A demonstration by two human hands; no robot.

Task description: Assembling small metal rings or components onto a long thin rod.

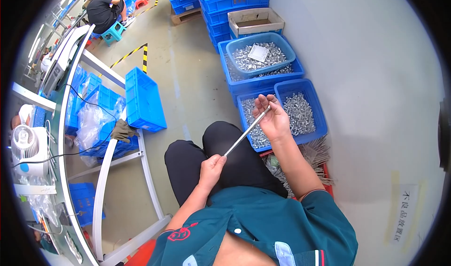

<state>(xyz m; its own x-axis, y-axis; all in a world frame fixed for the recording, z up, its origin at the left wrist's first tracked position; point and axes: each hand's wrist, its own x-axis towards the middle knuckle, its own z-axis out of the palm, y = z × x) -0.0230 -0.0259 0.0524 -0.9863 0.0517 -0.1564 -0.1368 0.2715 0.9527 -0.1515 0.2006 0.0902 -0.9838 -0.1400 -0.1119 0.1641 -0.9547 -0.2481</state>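
A thin metal rod runs slantwise above my lap, held at both ends. My left hand pinches its lower end over my black trousers. My right hand grips the upper end, fingers curled around the tip, above two blue bins of small silver metal parts. A bundle of similar rods lies in a red tray by my right forearm.
More blue crates of metal parts and a cardboard box stand ahead along the grey wall. A blue crate sits on a white frame at left, beside a workbench with a small fan. Another person sits far back.
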